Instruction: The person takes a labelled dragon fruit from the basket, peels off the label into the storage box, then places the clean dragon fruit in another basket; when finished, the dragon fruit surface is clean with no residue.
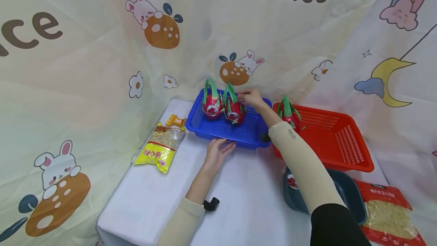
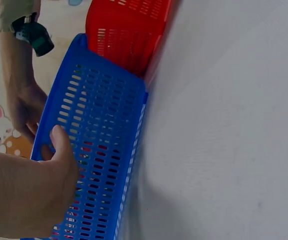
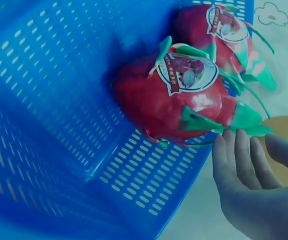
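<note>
Just left of the right hand [image 1: 250, 98], whose fingers are standing slightly apart, two dragon fruits [image 1: 235, 114] are lying in a blue basket [image 1: 254, 126]; the left hand [image 1: 216, 155] is touching its near side, though from here I cannot tell whether it is pinching.

We see moulded plastic in the perforated blue basket [image 2: 104, 115] and red basket [image 1: 327, 143], both with a soft sheen. The dragon fruits [image 3: 148, 107] look glossy and plasticky, their stickers [image 3: 191, 76] smooth and shiny. Crinkly, glossy film makes up the yellow bag [image 1: 150, 153]. To us the desk [image 1: 252, 185] appears covered in matt cloth, the backdrop [image 1: 85, 98] in thin, creased fabric.
</note>
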`<state>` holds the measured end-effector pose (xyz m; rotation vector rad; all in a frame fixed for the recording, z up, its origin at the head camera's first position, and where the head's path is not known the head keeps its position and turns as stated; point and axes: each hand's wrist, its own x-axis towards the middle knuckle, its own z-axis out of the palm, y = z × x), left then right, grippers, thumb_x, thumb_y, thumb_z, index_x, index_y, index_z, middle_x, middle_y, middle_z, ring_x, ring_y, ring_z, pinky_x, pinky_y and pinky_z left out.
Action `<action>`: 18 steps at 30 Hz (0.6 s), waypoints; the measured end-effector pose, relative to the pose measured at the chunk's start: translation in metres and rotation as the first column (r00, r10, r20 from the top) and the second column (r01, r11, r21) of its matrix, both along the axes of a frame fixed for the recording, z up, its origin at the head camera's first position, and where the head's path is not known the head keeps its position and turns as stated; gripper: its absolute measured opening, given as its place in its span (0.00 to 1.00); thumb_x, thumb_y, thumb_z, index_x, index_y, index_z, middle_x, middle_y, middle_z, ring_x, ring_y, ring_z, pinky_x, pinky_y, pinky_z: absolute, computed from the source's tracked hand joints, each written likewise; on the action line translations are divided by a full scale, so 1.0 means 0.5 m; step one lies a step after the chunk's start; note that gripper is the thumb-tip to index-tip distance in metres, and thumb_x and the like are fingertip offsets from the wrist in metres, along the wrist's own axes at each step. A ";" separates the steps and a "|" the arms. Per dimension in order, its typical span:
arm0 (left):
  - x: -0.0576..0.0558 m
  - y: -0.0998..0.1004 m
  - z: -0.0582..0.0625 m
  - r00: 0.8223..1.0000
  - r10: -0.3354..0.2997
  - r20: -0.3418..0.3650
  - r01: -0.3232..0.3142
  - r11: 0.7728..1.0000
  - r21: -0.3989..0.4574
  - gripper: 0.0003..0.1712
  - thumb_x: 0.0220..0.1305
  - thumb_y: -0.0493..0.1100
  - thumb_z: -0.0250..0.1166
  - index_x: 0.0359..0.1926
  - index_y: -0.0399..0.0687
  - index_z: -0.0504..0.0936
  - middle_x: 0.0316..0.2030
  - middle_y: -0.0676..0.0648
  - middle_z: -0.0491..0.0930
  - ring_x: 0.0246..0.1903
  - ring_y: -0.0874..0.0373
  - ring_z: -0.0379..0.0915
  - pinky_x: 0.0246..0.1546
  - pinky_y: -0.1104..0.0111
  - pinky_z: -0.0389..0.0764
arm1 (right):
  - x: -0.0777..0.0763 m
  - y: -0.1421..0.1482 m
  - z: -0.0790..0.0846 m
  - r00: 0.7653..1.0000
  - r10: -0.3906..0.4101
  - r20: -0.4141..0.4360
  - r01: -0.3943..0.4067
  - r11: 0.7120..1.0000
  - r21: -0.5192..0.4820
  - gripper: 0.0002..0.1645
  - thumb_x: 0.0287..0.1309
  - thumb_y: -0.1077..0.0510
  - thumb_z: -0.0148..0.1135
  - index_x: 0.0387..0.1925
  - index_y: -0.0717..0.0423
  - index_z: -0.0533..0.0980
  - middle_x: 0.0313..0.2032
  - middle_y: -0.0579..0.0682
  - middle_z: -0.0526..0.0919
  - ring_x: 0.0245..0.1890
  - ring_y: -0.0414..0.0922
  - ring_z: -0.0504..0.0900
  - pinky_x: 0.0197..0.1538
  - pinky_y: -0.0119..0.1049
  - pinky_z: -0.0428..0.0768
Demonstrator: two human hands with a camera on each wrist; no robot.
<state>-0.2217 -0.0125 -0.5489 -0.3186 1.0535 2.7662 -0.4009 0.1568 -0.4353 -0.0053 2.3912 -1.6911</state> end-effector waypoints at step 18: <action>-0.009 -0.012 -0.004 0.998 0.048 0.039 -0.050 0.997 0.055 0.06 0.79 0.38 0.56 0.46 0.39 0.68 0.43 0.36 0.78 0.44 0.38 0.87 0.58 0.44 0.81 | 0.003 -0.023 -0.016 0.998 -0.034 -0.048 0.036 0.998 0.055 0.20 0.71 0.59 0.67 0.58 0.68 0.82 0.56 0.66 0.84 0.58 0.59 0.84 0.60 0.50 0.83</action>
